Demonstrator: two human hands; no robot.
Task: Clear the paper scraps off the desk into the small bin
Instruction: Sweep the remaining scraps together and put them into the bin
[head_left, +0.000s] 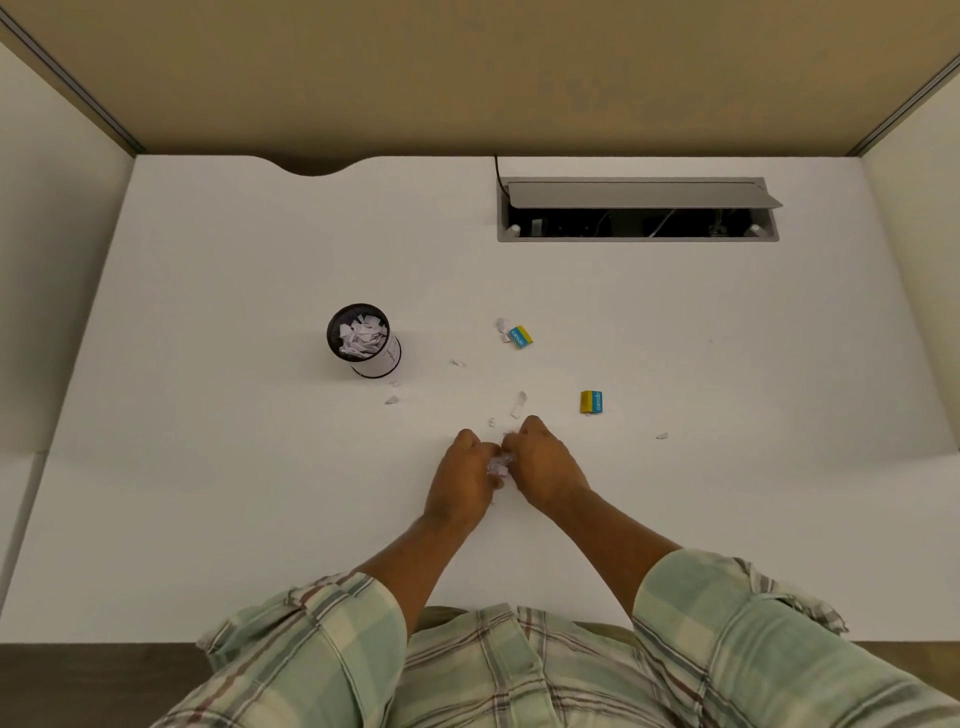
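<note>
A small black mesh bin (364, 340) stands left of centre on the white desk (208, 493), half full of white paper scraps. My left hand (460, 480) and my right hand (543, 465) meet near the desk's middle front, curled together around a bunch of paper scraps (498, 464) held between them. Loose scraps lie about: a longer one (518, 404) just beyond my right hand, small ones near the bin (392, 399), one (458, 362) further back, some (502, 328) beside an eraser, and one (661, 436) far right.
Two yellow-and-blue erasers lie on the desk, one (521, 336) behind the hands, one (591, 402) to the right. An open grey cable tray (638, 210) is set into the desk at the back right. Partition walls enclose the desk on three sides.
</note>
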